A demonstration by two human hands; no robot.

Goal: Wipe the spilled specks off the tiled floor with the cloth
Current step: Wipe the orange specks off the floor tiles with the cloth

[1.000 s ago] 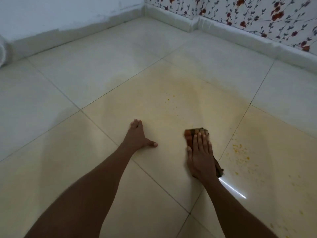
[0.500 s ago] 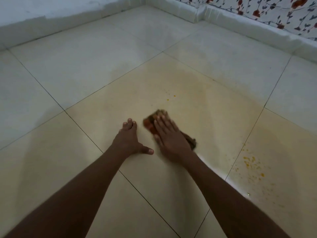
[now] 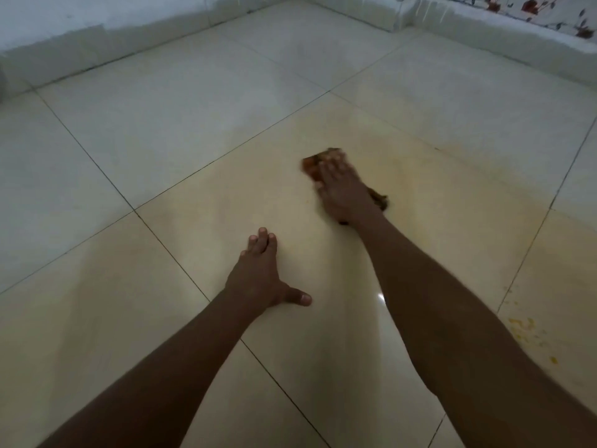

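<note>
My right hand (image 3: 342, 192) lies flat with straight fingers on a brown-orange cloth (image 3: 311, 164), pressing it onto the cream tiled floor (image 3: 193, 130) well ahead of me. Most of the cloth is hidden under the hand; its front edge and a dark corner (image 3: 381, 200) stick out. My left hand (image 3: 261, 276) rests palm down on the tile nearer to me, fingers straight and thumb spread to the right. Yellow-orange specks (image 3: 523, 328) are scattered on the tile at the right, beyond my right forearm.
A white skirting (image 3: 129, 37) runs along the far wall and meets a second one (image 3: 517, 40) under flowered wallpaper at the back right corner. Dark grout lines (image 3: 135, 211) cross the floor. A bright glint (image 3: 381, 299) shows on the wet tile between my arms.
My right hand has slid the cloth forward, away from me, over the small specks in the middle of the tile. The left hand has stayed planted.
</note>
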